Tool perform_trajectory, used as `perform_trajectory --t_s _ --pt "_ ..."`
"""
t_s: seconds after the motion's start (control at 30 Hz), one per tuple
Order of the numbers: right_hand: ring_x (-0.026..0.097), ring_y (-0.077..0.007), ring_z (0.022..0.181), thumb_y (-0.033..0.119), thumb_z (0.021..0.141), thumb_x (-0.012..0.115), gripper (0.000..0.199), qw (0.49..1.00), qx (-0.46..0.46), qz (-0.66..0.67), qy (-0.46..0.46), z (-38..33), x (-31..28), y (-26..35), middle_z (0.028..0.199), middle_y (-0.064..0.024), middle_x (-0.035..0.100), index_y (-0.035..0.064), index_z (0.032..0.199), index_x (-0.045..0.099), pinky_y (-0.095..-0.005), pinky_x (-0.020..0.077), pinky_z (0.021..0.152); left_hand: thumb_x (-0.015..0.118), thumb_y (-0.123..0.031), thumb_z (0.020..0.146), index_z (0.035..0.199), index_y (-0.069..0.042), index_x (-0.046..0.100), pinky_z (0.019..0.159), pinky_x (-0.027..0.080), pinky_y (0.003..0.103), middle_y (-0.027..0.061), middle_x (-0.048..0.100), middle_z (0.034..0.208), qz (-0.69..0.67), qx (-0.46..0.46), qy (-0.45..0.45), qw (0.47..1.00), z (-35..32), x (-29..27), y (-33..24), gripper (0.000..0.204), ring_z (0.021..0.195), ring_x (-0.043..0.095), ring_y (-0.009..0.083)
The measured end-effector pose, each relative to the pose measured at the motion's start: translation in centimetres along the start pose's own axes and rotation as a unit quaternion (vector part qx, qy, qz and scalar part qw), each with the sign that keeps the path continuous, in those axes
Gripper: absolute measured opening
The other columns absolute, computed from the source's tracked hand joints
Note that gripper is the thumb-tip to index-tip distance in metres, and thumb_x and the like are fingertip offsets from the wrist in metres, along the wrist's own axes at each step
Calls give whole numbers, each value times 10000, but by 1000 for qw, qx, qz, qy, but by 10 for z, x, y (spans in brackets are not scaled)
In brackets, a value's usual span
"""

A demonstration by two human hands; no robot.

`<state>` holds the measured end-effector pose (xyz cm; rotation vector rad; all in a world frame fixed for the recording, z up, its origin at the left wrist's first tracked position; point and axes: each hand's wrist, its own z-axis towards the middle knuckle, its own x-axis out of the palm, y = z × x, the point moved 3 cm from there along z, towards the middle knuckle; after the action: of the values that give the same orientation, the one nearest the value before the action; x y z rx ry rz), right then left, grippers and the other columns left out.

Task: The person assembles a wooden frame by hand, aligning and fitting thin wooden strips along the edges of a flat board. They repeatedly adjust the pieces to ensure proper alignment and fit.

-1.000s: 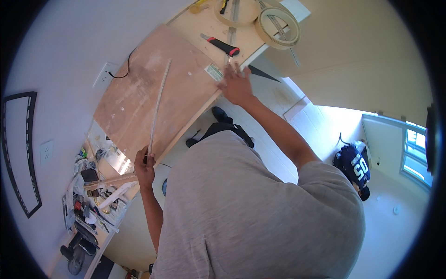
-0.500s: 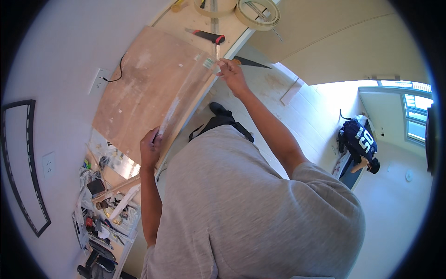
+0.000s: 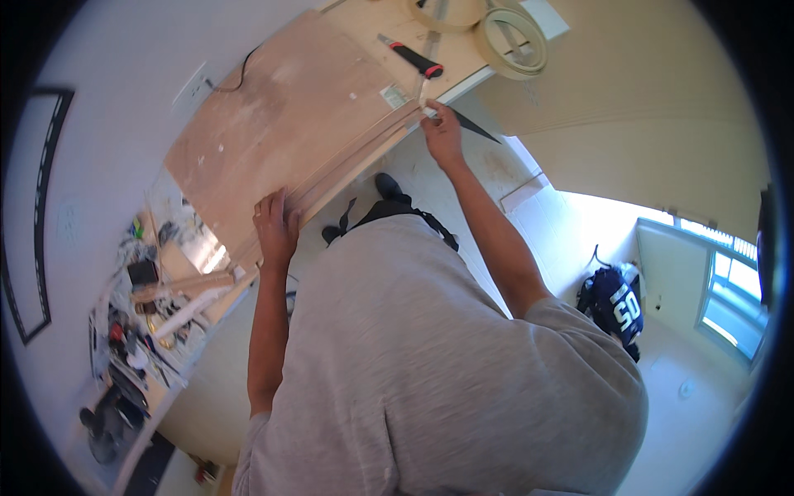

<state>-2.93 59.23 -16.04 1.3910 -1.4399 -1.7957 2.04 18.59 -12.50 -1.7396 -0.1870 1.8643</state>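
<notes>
A wide brown wooden board (image 3: 273, 107) lies on the workbench, with a long narrow strip (image 3: 351, 153) along its near edge. My left hand (image 3: 277, 225) is open, its fingers stretched over the board's near edge at the lower end of the strip. At the other end, my right hand (image 3: 442, 132) is closed, thumb and fingers pinched beside the bench edge; what lies between them is too small to make out. Close to those fingertips are a small printed label (image 3: 394, 96) on the board and a red-and-black utility knife (image 3: 418, 59) lying on the bench.
Beyond the knife sit rolls of pale edge banding (image 3: 511, 44). A dark saw blade (image 3: 477, 126) juts past the bench edge near my right hand. Assorted tools (image 3: 124, 347) clutter the lower left. A black cord (image 3: 246, 70) runs from the wall socket. Another person (image 3: 616, 306) bends at the right.
My left hand has gone from curled fingers to fingers stretched on the board. The pale band along the board's edge now looks thin and brownish. The whole view has shifted.
</notes>
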Motion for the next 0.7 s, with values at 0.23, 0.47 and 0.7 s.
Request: perform_trajectory --t_s 0.23,0.47,0.7 --pt "584 -347 1280 186 811 846 556 890 -358 -273 77 19 2 21 1420 -170 589 107 1334 676 -432 526 1001 756 -88 850 1325 -83 651 989 444 499 151 633 1260 11 -80 -1 997 -16 -9 7 486 1192 569 363" --pt "671 -372 1095 175 837 773 300 841 -456 -228 184 72 68 73 1152 -154 713 49 1104 719 -460 530 959 704 -79 861 1377 -140 616 1031 385 544 97 648 1245 92 -84 -96 988 20 -50 46 527 1222 554 349" --pt "562 -354 1318 185 891 714 442 862 -385 -270 187 109 159 109 1354 -165 649 53 1309 656 -487 402 1119 754 -163 873 1373 -118 620 1014 413 550 127 653 1204 72 -288 -220 929 -13 -92 101 520 1225 576 345"
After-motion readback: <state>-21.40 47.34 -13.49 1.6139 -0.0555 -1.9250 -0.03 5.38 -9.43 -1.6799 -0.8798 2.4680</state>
